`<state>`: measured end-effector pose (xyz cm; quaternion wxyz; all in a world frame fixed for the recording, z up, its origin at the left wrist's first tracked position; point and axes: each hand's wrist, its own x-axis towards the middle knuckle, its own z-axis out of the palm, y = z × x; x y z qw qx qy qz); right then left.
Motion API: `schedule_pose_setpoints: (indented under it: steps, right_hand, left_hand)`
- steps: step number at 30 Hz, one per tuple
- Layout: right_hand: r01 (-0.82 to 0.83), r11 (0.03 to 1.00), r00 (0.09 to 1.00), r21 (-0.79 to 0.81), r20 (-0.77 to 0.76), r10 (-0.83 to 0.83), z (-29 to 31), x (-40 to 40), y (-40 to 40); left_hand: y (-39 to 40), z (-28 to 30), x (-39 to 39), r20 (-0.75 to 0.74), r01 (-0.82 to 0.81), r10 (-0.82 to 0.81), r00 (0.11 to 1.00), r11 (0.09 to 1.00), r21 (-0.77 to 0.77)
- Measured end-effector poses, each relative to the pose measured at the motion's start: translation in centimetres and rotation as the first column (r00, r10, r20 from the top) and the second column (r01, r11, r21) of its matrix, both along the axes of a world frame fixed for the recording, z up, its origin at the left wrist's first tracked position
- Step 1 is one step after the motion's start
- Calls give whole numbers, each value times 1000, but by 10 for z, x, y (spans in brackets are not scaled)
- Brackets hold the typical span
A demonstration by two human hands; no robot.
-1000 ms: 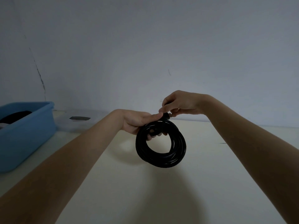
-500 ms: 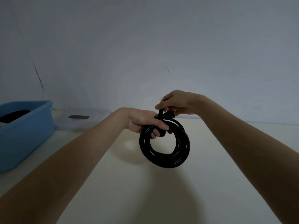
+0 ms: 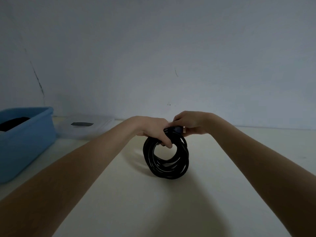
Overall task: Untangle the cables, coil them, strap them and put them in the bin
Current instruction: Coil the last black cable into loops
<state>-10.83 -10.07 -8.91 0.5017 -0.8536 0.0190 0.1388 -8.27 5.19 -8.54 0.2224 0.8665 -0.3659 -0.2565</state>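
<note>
A black cable wound into a round coil (image 3: 168, 164) stands upright near the middle of the cream table, its lower edge close to or on the surface. My left hand (image 3: 153, 130) grips the coil's top, with fingers curled through the loop. My right hand (image 3: 189, 123) pinches the cable's plug end (image 3: 177, 129), dark with a pale tip, right at the top of the coil beside my left hand. A blue bin (image 3: 25, 142) sits at the far left with something black inside it.
A clear plastic lid (image 3: 83, 127) with a dark label lies against the wall, just right of the bin. The grey wall runs close behind the hands. Bare table surface (image 3: 153, 211) spreads in front of the coil and to its right.
The coil has dropped from mid-air towards the table. My right hand slid from above the coil to its top right, now pinching the plug end. My left hand keeps its grip.
</note>
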Motion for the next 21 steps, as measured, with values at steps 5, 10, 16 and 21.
schedule_pose_setpoints:
  steps: [5,10,16,21]
  right_hand:
    - [-66,983,996,173,-42,74,-5,-7,-15]
    - [-66,957,989,282,-110,101,0,-14,-19]
    - [-174,924,955,341,-170,243,4,-18,-24]
    - [-120,942,984,315,-86,154,-4,-13,-19]
  left_hand:
    - [-5,-1,-5,283,123,-115,952,992,-13]
    - [-12,-2,-9,434,142,-108,894,989,-48]
    - [-13,-1,-10,498,149,-113,860,988,-34]
    - [-8,-1,-11,531,131,-115,839,991,8]
